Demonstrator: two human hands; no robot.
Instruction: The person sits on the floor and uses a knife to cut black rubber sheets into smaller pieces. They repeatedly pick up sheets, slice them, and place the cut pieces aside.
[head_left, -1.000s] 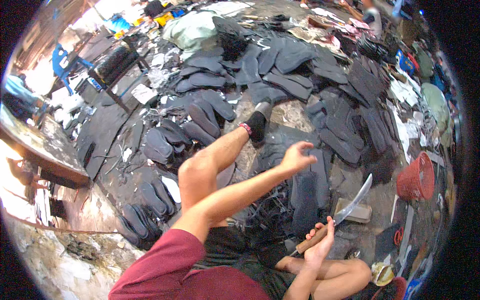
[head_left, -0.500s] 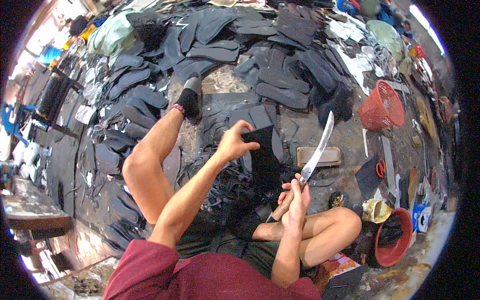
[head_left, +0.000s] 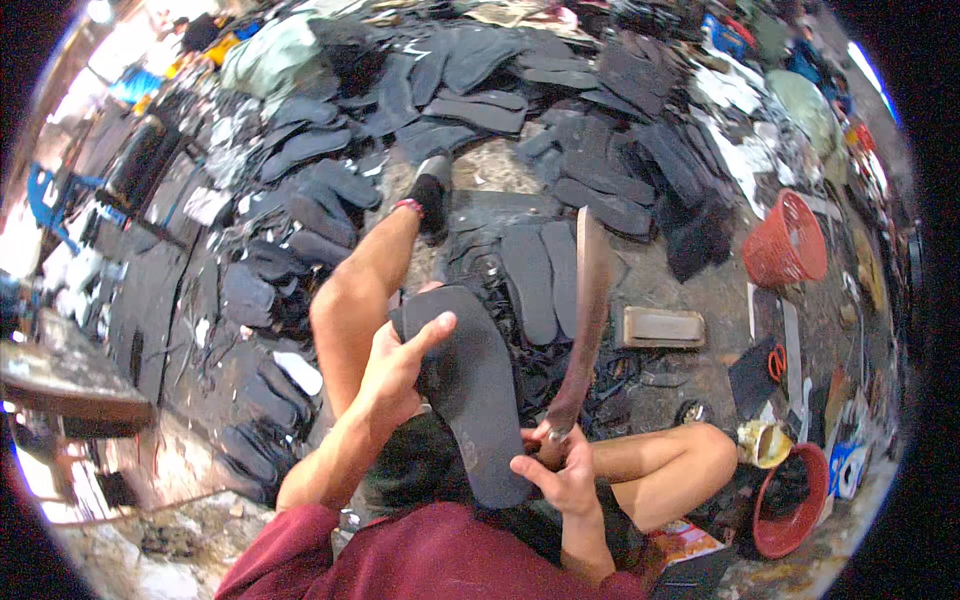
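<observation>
A dark shoe sole lies slanted over my lap. My left hand is closed on its wide far end, thumb on top. At the near end my right hand has its thumb against the sole's edge while its fingers wrap the handle of a long curved knife. The blade stands up beyond the hand, to the right of the sole; its handle is mostly hidden. Beyond my hands, a pair of dark soles rests on the floor between my legs, among black scraps.
Piles of dark soles spread across the far floor and along the left. At the right are a rectangular block, a red basket, red-handled scissors, a yellowish can and a red bucket. A bench stands left.
The dark piece near my left hand has given way to a sole held over my lap. My right hand, still with the knife, has come to the sole's near end. The view has shifted.
</observation>
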